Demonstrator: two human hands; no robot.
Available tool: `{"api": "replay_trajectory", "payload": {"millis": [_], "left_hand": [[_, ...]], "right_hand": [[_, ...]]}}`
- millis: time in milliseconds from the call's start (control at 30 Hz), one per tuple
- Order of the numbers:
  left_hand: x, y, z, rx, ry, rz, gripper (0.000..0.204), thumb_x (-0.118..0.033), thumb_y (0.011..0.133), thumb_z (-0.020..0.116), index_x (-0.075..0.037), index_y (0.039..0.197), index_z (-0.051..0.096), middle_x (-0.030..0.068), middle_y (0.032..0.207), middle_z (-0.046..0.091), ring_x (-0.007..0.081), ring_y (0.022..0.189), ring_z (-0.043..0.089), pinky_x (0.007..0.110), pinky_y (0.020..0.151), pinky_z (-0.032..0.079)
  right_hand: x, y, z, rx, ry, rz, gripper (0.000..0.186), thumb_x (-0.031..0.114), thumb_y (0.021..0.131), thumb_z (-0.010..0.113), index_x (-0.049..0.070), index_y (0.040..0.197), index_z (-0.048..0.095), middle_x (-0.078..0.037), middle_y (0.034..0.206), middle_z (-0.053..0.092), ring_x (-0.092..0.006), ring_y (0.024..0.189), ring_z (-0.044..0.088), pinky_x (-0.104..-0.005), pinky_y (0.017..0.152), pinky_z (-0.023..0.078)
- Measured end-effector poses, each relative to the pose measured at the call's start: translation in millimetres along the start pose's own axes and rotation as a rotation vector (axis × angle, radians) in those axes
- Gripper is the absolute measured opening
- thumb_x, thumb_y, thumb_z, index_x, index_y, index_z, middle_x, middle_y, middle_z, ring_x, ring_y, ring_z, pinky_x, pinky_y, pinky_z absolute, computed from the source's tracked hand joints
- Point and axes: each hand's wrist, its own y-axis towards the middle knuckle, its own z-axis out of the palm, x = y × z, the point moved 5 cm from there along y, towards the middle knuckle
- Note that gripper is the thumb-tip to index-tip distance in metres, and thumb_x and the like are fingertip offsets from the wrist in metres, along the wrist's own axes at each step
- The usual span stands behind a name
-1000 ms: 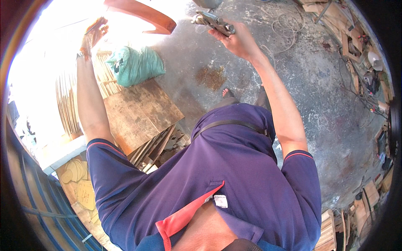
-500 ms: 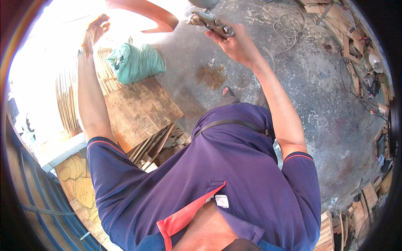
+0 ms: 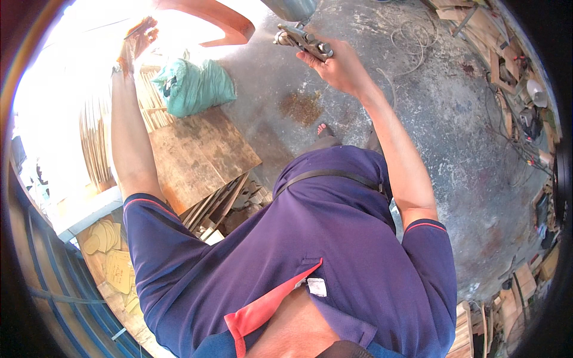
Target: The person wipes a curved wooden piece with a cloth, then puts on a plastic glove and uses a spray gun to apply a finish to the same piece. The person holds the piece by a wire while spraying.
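My right hand (image 3: 343, 68) is wrapped round a metal spray gun (image 3: 303, 43), with a grey cup (image 3: 292, 8) at its upper side. The gun's nozzle points left toward a curved reddish-brown wooden piece (image 3: 230, 24), and a pale haze hangs between them. The wooden piece runs out of the top edge. My left hand (image 3: 137, 45), stained brown and partly washed out by glare, is raised just left of and below the piece's visible left end. Whether its fingers grip anything is lost in the brightness.
A green sack (image 3: 197, 86) sits by stacked thin wooden strips (image 3: 95, 143) and a brown board (image 3: 203, 146) at left. Yellow flat templates (image 3: 119, 268) lie lower left. A pale hose (image 3: 412, 48) curls on the concrete floor; wood scraps (image 3: 507, 65) and cables line the right side.
The spray gun has shifted slightly right and down in my right hand, and more of its cup shows. My left hand and the wooden piece have barely moved.
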Motion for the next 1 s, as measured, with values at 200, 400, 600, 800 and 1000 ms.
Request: {"api": "replay_trajectory", "payload": {"millis": [200,400,600,800,1000], "left_hand": [[-5.3,2.6,27.8,0.025,-0.005,0.092,0.049,-0.026,0.095,0.067,-0.001,0.135,0.055,0.0140,0.132,0.060,0.0257,0.108,0.059,0.037,0.093,0.050],[-2.2,3.5,25.1,-0.126,0.021,0.092,0.038,-0.025,0.100,0.060,-0.001,0.129,0.059,0.0129,0.124,0.063,0.0239,0.101,0.060,0.034,0.087,0.051],[-0.7,6.9,31.8,-0.095,0.049,0.167,0.040,-0.025,0.100,0.060,-0.001,0.131,0.058,0.0130,0.125,0.063,0.0240,0.102,0.060,0.035,0.087,0.050],[23.5,18.0,-34.4,-0.187,0.083,0.214,0.049,-0.028,0.100,0.061,0.001,0.139,0.051,0.0129,0.131,0.061,0.0230,0.108,0.061,0.033,0.092,0.051],[59.4,70.3,-64.3,0.035,-0.448,0.165,0.030,-0.026,0.091,0.072,-0.002,0.106,0.063,0.0077,0.093,0.065,0.0144,0.084,0.061,0.025,0.065,0.052]], "right_hand": [[4.5,4.1,1.9,-0.040,0.115,0.035,0.023,0.025,0.096,0.070,0.002,0.099,0.067,-0.014,0.066,0.060,-0.0210,0.058,0.050,-0.0389,0.058,0.042],[24.4,26.8,-12.6,-0.103,0.102,-0.054,0.025,0.024,0.096,0.068,0.003,0.110,0.066,-0.016,0.083,0.066,-0.0220,0.072,0.057,-0.0373,0.068,0.047],[26.4,23.7,-23.5,-0.146,-0.012,-0.100,0.024,0.025,0.094,0.071,0.003,0.102,0.068,-0.014,0.071,0.064,-0.0230,0.059,0.056,-0.0379,0.058,0.046],[25.6,-12.2,-6.9,-0.133,0.039,0.101,0.023,0.020,0.095,0.071,0.001,0.107,0.069,-0.008,0.082,0.072,-0.0139,0.071,0.064,-0.0315,0.066,0.051],[69.5,-21.6,18.1,-0.210,0.035,0.127,0.021,0.019,0.094,0.070,0.000,0.102,0.066,-0.014,0.061,0.056,-0.0136,0.054,0.048,-0.0317,0.053,0.043]]}}
